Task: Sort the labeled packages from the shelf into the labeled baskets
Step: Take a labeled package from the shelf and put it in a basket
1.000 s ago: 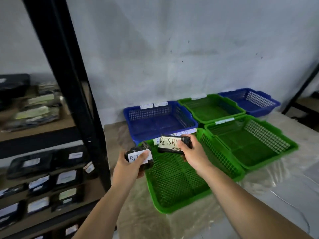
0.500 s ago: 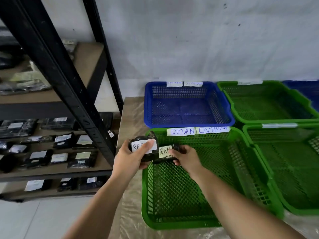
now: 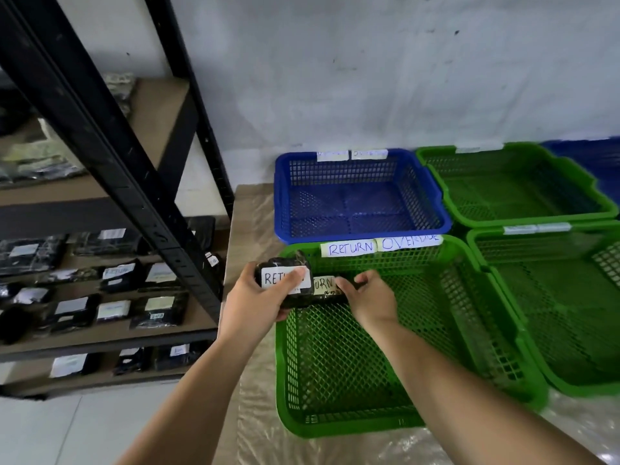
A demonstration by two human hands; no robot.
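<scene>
Head view, hands: left hand (image 3: 250, 302) and right hand (image 3: 369, 298) both raised over the near-left corner of the front green basket (image 3: 396, 427).
Left hand: fingers wrapped around a dark package (image 3: 285, 268); thumb pressed flat across its white label, which reads "RET…" before the thumb covers the rest.
Right hand: fingers curled over the far end of a second package (image 3: 327, 290), pinching it; its label shows "…URN" and small handwriting below, too small to read.
Packages: the two touch, left one overlapping the near end of the right one; both held above the basket's left rim, not resting on the mesh floor.
Front green basket: mesh bottom bare; two paper tags (image 3: 379, 245) on its far rim read "RETURN" and "OVERDUE".
Blue basket (image 3: 359, 229): just behind the green one, touching it; two tags on far rim, blurred.
Other green baskets: one to the right (image 3: 536, 364), one behind that (image 3: 510, 216); tags unreadable.
Worktop (image 3: 258, 431): covered in clear plastic sheet, carries all baskets.
Shelf (image 3: 110, 330): black frame at left; several tiers of dark labelled packages lying flat, labels mostly blurred.
Wall (image 3: 369, 78): pale, scuffed.
</scene>
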